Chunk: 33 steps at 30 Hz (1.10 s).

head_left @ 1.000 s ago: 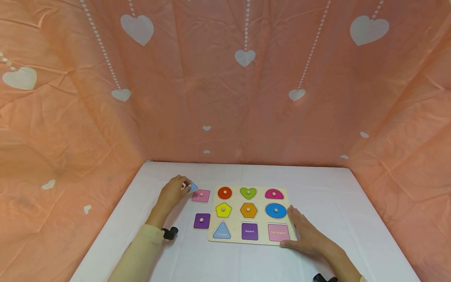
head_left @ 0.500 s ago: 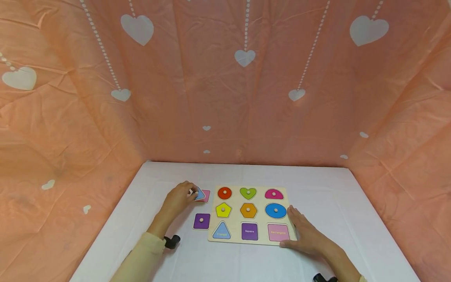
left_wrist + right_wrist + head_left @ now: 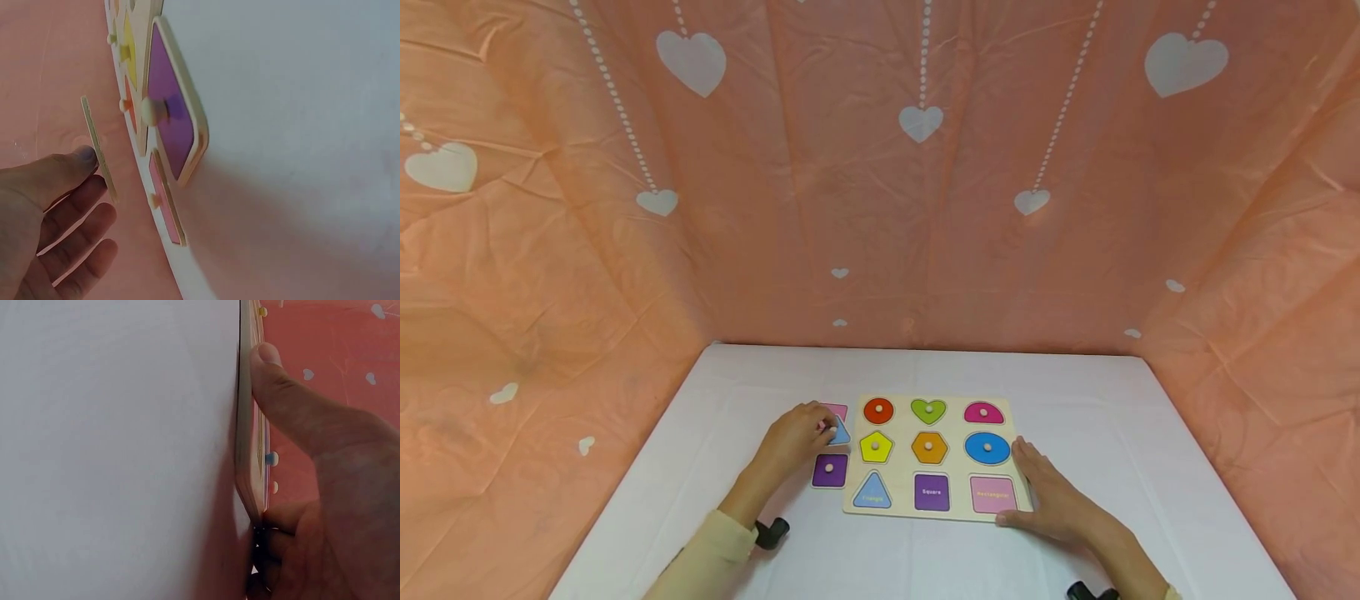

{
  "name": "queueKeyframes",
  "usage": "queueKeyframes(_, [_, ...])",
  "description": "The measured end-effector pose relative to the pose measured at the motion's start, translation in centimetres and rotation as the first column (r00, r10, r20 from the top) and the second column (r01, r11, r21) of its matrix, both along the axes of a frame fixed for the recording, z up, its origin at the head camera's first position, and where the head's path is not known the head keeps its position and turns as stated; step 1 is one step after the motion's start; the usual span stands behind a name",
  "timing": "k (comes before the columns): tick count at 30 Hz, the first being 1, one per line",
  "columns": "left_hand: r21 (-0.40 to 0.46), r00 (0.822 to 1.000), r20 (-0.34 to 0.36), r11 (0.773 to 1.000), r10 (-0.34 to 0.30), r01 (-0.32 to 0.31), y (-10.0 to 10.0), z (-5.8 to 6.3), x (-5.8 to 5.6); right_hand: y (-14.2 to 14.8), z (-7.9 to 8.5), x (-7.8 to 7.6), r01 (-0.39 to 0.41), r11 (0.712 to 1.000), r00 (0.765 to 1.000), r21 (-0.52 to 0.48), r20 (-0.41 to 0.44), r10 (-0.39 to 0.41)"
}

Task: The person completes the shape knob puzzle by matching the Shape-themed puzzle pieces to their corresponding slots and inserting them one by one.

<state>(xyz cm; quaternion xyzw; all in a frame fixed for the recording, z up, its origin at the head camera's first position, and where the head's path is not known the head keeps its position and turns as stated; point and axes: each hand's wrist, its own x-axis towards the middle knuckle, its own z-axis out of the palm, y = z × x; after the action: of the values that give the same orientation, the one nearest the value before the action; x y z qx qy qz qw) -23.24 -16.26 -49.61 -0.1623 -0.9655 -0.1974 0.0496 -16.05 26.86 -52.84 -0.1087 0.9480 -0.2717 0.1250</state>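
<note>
My left hand (image 3: 795, 433) pinches a light blue triangle puzzle piece (image 3: 841, 432) by its knob. In the left wrist view the triangle piece appears edge-on beside my thumb, raised off the table. It overlaps the pink rectangle piece (image 3: 837, 410) in the head view. Just nearer lies a purple square piece (image 3: 838, 477) with a round knob. The wooden shape puzzle board (image 3: 902, 510) lies to the right of these pieces. My right hand (image 3: 1051, 502) rests at the board's near right corner, fingers along the side and thumb at the front edge.
Knobbed pieces fill the board's two far rows, among them a red circle (image 3: 872, 407) and a blue oval (image 3: 977, 454). The near row shows labelled triangle, square and rectangle recesses. A white table (image 3: 910, 567) meets peach cloth walls (image 3: 880, 242) printed with hearts.
My left hand has moved right and nearer with the triangle piece, passing over the pink rectangle piece toward the purple square. My right hand and the board have stayed put.
</note>
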Motion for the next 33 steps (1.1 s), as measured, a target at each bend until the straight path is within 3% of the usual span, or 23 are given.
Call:
queueKeyframes(9, [-0.083,0.998,-0.018,0.994,-0.067,0.066,0.8,-0.6,0.8,0.0,0.0,0.0,0.001,1.0,1.0,-0.002,0.004,-0.001])
queueKeyframes(17, [-0.093,0.992,-0.021,0.989,-0.121,0.119,1.7,-0.4,1.7,0.1,-0.2,0.0,0.0,1.0,1.0,-0.011,0.004,0.0])
queueKeyframes(33, [-0.162,0.97,-0.014,0.958,-0.243,0.238,3.2,-1.1,3.2,0.1,-0.3,-0.1,-0.007,1.0,1.0,-0.009,-0.006,0.007])
